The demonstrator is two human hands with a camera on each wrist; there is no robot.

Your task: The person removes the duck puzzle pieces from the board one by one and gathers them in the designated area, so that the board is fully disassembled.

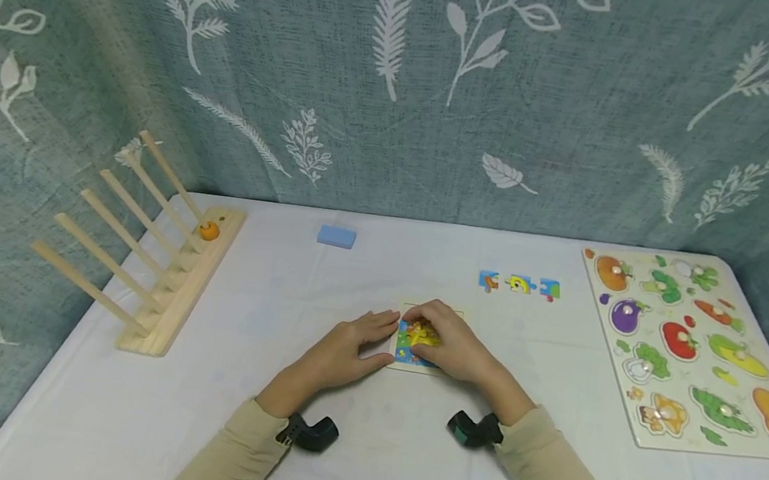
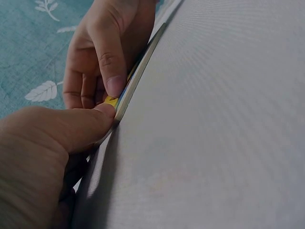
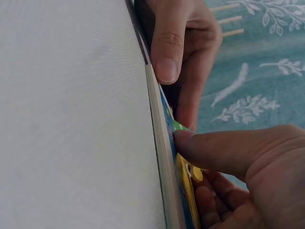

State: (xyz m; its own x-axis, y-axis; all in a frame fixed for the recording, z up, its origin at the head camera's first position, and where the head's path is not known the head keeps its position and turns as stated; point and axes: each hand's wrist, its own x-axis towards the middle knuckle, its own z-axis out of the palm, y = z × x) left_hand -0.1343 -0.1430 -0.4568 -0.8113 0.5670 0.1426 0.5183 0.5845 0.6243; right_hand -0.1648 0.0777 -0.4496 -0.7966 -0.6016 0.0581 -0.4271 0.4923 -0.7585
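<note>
In the head view, your left hand point(image 1: 350, 351) lies at the left side of a small wooden puzzle tray point(image 1: 414, 369), its fingers loose and nearly straight, touching the far left corner while the thumb touches the near one. Your right hand point(image 1: 452, 345) arches over the tray, thumb and bent fingers pinching a yellow puzzle piece point(image 1: 422, 332) on its colourful picture. The tray rests on the white cloth point(image 1: 391, 468) in front of you, between your hands. Beyond it, slightly to the right, three loose puzzle pieces point(image 1: 520, 285) lie in a row. A blue block point(image 1: 337, 237) sits farther left, near the back edge. At the far left stands a wooden peg rack point(image 1: 162, 322) with a small orange piece point(image 1: 209, 231) on its base; at the far right lies a vegetable board point(image 1: 686, 375).

In the left wrist view, your left thumb rests at the tray's corner, with your right thumb just beside it and yellow showing between them.

In the right wrist view, your right thumb touches a tilted green edge above the tray, your fingers bend beside the yellow part, and your left thumb presses the far corner.
</note>
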